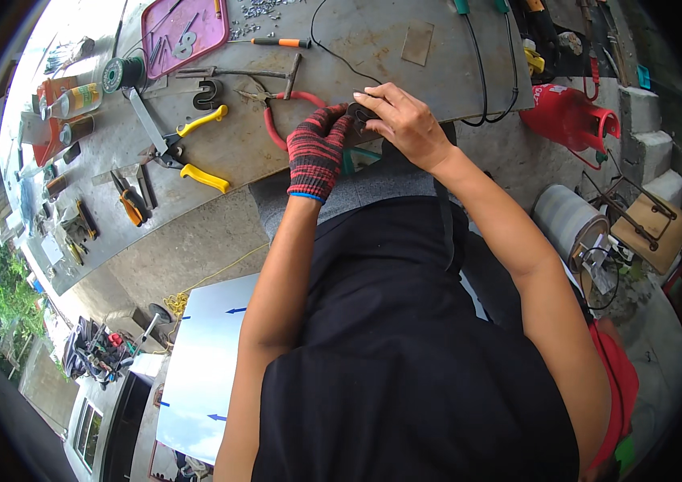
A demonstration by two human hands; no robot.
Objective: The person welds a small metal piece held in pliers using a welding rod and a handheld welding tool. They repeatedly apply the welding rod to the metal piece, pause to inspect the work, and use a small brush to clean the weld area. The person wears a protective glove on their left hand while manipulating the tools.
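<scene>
Near the front edge of the metal worktable (236, 153), both my hands meet at a small dark curved piece (361, 115). My left hand (317, 153), in a red-and-black striped knit glove, pinches it from the left. My bare right hand (399, 122) grips it from the right with bent fingers, which hide part of it. Its exact kind cannot be made out. Just left of the glove lie red-handled pliers (270, 128) with their jaws toward the left. A dark S-shaped piece (208, 95) rests farther left, beside yellow-handled snips (172, 149).
Orange-handled pliers (128, 201), an orange-and-black screwdriver (281, 42), a T-shaped metal bar (289, 76), a pink tray (184, 36) and a wire spool (120, 74) lie on the table. Black cables (481, 80) hang over its right edge. A red gas cylinder (562, 116) lies beyond.
</scene>
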